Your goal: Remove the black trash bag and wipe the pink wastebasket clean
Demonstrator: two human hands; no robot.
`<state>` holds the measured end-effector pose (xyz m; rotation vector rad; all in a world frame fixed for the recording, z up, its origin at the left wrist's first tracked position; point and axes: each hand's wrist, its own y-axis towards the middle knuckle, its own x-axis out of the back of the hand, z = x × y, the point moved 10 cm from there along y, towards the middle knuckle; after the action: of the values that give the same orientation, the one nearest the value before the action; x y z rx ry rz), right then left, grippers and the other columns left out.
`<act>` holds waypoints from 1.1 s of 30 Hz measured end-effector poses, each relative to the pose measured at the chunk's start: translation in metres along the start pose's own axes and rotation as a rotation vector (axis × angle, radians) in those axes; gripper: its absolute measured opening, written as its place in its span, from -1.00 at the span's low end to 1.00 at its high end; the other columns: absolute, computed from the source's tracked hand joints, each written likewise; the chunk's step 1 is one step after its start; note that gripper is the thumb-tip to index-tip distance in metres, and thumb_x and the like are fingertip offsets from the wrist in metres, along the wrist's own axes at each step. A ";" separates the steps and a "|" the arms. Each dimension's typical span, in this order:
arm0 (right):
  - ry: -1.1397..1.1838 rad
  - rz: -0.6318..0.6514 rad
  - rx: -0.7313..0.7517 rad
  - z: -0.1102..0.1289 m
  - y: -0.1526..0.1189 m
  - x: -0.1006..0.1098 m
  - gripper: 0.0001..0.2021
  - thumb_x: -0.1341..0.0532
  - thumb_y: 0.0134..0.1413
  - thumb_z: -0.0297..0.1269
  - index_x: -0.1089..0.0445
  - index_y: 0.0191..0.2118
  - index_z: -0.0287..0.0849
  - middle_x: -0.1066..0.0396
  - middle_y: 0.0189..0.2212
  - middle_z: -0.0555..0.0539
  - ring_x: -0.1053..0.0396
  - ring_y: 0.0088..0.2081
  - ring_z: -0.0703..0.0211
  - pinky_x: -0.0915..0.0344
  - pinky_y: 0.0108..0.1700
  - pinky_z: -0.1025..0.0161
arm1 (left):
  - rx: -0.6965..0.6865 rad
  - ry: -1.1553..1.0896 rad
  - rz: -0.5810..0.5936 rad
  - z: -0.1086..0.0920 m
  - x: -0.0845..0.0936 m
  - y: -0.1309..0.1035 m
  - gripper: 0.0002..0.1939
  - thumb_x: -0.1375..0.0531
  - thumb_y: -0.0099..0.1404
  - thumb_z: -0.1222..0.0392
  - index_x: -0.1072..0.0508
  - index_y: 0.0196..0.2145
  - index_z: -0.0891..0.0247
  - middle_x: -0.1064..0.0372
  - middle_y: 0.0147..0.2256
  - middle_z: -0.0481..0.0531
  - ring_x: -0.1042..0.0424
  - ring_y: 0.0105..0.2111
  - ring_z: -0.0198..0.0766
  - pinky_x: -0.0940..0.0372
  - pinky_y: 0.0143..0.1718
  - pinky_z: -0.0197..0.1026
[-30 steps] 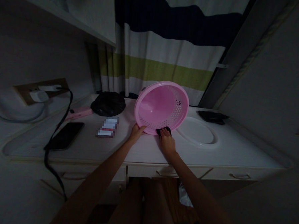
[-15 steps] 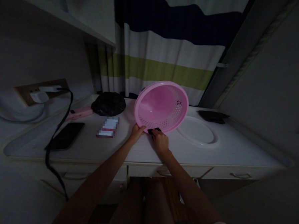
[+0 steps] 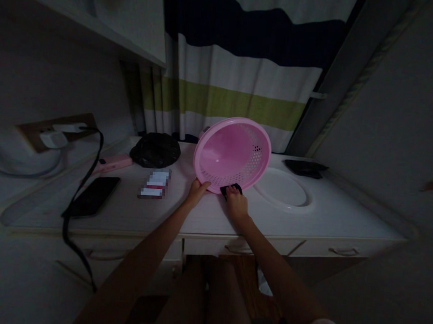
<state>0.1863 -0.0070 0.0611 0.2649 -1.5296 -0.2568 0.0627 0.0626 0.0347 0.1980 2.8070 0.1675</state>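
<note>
A pink basket point(image 3: 226, 150) with a perforated wall is tilted on the white desk, its opening facing me. My left hand point(image 3: 197, 191) grips the lower left of its rim, thumb on the inner side. My right hand point(image 3: 236, 203) is closed on a black cloth point(image 3: 225, 190), pressed against the rim at the lower middle. Right of the basket lies a white ring-shaped lid point(image 3: 290, 204), flat on the desk.
On the desk point(image 3: 271, 224) are a black phone point(image 3: 95, 197), a blurred-out device point(image 3: 155, 184), a pink object point(image 3: 115, 162) and a black bag point(image 3: 155, 150). A flat black item point(image 3: 305, 167) lies back right. A black cable point(image 3: 77, 193) hangs over the left front edge.
My right hand and the black cloth have slid a little to the right along the basket rim. The left hand keeps its grip. The whole view has shifted slightly.
</note>
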 end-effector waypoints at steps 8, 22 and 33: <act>0.051 -0.025 0.039 0.039 0.005 -0.001 -0.69 0.09 0.17 -0.40 -0.23 -0.02 -0.26 -0.31 -0.06 -0.23 -0.25 -0.03 0.16 -0.21 -0.07 0.26 | 0.017 0.053 -0.069 -0.004 0.006 -0.001 -0.77 -0.16 -0.07 0.31 -0.34 -0.36 0.39 -0.37 -0.48 0.01 -0.37 -0.52 -0.29 -0.33 -0.54 -0.27; -0.014 -0.079 0.001 -0.033 0.000 0.002 -0.65 0.09 0.14 -0.45 -0.28 -0.01 -0.22 -0.25 0.04 -0.14 -0.14 0.09 0.17 -0.18 0.01 0.25 | -0.024 0.056 -0.015 0.002 0.006 0.005 -0.73 -0.16 -0.06 0.30 -0.38 -0.31 0.39 -0.43 -0.32 0.09 -0.42 -0.35 -0.16 -0.40 -0.39 -0.10; -0.056 -0.035 0.031 0.000 0.002 -0.001 -0.64 0.09 0.13 -0.51 -0.23 0.02 -0.33 -0.24 0.03 -0.24 -0.16 0.07 0.12 -0.10 0.08 0.22 | -0.015 0.062 -0.010 -0.003 -0.001 -0.001 -0.70 -0.18 -0.09 0.29 -0.37 -0.32 0.40 -0.43 -0.37 0.06 -0.42 -0.36 -0.16 -0.40 -0.40 -0.13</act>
<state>0.1867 -0.0045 0.0606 0.3111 -1.5863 -0.2704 0.0624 0.0611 0.0378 0.1785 2.8673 0.1952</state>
